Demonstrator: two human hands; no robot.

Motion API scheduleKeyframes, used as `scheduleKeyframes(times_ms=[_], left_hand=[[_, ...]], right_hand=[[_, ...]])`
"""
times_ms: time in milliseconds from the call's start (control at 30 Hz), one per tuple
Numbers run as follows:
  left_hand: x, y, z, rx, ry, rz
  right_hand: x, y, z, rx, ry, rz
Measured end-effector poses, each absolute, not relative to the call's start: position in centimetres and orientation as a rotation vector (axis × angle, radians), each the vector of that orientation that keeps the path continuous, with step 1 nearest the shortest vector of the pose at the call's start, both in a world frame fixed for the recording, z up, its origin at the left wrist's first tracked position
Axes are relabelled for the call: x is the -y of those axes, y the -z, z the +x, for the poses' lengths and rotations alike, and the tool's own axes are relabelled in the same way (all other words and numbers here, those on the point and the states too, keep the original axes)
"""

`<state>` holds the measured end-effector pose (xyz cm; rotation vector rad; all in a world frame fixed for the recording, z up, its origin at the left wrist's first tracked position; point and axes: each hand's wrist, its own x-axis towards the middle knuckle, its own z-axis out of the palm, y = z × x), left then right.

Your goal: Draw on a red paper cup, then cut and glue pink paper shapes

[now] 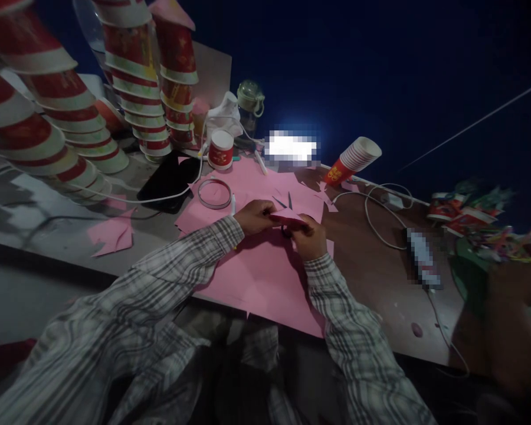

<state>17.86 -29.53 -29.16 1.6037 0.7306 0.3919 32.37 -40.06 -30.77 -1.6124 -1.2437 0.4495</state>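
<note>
Between my two hands is a small piece of pink paper (288,217), its near side dark in shadow. My left hand (255,217) pinches its left end. With fingers closed, my right hand (310,237) grips the right end. Just behind the paper, scissors (289,199) show their dark blades; a dark handle loop is partly hidden by my right hand. Large pink sheets (256,271) lie beneath on the table. A roll of tape (215,193) rests on them to the left, and a white marker (261,163) lies farther back.
Tall stacks of red-and-white paper cups (137,82) rise at the left. A black tablet (170,180), a single cup (221,149) and a bottle (249,106) stand behind. Tilted cups (354,159), a cable (371,218) and another person's blurred arm (508,319) are to the right.
</note>
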Motion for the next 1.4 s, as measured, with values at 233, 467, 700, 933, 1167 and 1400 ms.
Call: scheduleKeyframes(times_ms=[233,467,700,933,1167,1400], left_hand=[[29.5,29.7,18.1,-0.691,-0.405,1.598],[29.5,29.6,18.2,-0.725,-0.439,1.661],[29.8,29.3,18.1,-0.713,-0.435,1.607],[29.9,28.3,17.8,-0.761,-0.483,1.606],[30.0,29.0,17.7,-0.778,-0.562,1.787],[29.7,29.5,17.7,-0.822,-0.593,1.829]], right_hand=[[40.2,30.5,32.6,1.379,-0.343,-1.658],[40.2,30.9,33.0,1.437,-0.304,-1.666],[40.2,30.6,33.2,1.491,-0.247,-1.68],[40.2,30.8,33.7,1.357,-0.207,-1.754],[40.1,30.9,33.5,1.325,-0.25,-1.807],[40.2,30.5,33.3,1.369,-0.286,-1.772]])
